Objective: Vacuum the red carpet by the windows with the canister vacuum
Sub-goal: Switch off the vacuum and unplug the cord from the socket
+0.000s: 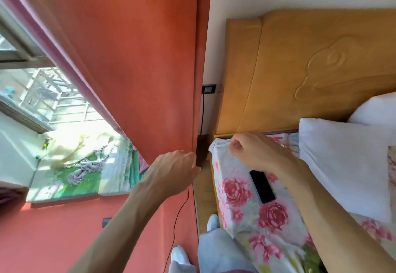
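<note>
While both arms reach forward, the left hand (173, 171) has its fingers curled together around a thin black cord (179, 208) beside the bed (242, 208). The right hand (252, 150), above the bed's corner, is loosely closed and holds nothing visible. Left of the bed lies the red carpet (53, 236).

Left hand (173, 172) pinches a thin black cord (179, 215) beside the red curtain (132, 58); at three o'clock, right hand (255, 152) hovers curled above a phone (262, 186) on the floral bed (246, 215).
</note>
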A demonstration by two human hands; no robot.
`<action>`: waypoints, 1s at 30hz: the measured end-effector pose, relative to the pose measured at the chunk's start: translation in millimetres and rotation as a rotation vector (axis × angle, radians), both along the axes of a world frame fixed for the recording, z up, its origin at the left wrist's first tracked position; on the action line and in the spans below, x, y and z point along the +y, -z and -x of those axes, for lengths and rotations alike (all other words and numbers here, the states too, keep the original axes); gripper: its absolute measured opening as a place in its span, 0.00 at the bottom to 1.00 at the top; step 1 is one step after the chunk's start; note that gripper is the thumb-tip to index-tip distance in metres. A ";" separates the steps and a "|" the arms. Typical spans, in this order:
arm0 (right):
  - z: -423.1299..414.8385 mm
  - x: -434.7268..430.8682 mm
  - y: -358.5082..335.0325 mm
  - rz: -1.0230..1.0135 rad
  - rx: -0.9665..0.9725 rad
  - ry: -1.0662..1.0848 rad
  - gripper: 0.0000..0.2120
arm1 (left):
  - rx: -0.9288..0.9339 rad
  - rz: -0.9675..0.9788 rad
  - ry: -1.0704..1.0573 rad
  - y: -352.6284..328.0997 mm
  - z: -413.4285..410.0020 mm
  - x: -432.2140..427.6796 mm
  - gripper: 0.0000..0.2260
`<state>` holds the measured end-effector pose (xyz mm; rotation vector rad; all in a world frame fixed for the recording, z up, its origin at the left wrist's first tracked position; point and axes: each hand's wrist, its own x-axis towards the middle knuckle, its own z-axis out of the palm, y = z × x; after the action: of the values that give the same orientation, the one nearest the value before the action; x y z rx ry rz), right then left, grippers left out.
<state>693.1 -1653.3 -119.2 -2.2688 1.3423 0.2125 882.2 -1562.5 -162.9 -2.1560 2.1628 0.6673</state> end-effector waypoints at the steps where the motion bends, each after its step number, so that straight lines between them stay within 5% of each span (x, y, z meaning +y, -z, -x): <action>1: -3.0 -16.1 4.6 -0.014 -0.003 0.004 0.16 | -0.011 -0.014 -0.003 3.6 -2.4 -13.0 0.14; 8: -33.9 -159.8 72.4 -0.072 -0.069 -0.080 0.15 | -0.110 -0.084 0.032 49.0 -2.7 -116.4 0.14; 16: -85.1 -286.0 178.8 -0.082 -0.239 -0.155 0.13 | 0.012 -0.271 0.021 137.6 29.2 -209.7 0.15; 20: -119.9 -322.3 241.6 -0.266 -0.334 -0.011 0.17 | -0.006 -0.286 -0.026 176.2 31.3 -235.6 0.18; 23: -150.1 -344.8 283.0 -0.409 -0.383 0.294 0.20 | 0.041 -0.151 -0.188 203.1 33.2 -259.3 0.11; 27: -180.8 -368.6 325.0 -0.521 -0.458 0.700 0.29 | 0.277 -0.221 -0.470 239.7 37.2 -288.5 0.10; 30: -192.3 -376.4 359.7 -0.630 -0.495 0.801 0.37 | 0.358 -0.204 -0.636 268.7 42.0 -297.2 0.08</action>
<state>885.3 -2029.8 -478.8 -1.0660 1.5057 -0.1753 840.2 -1859.7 -431.6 -2.7676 1.3831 1.3210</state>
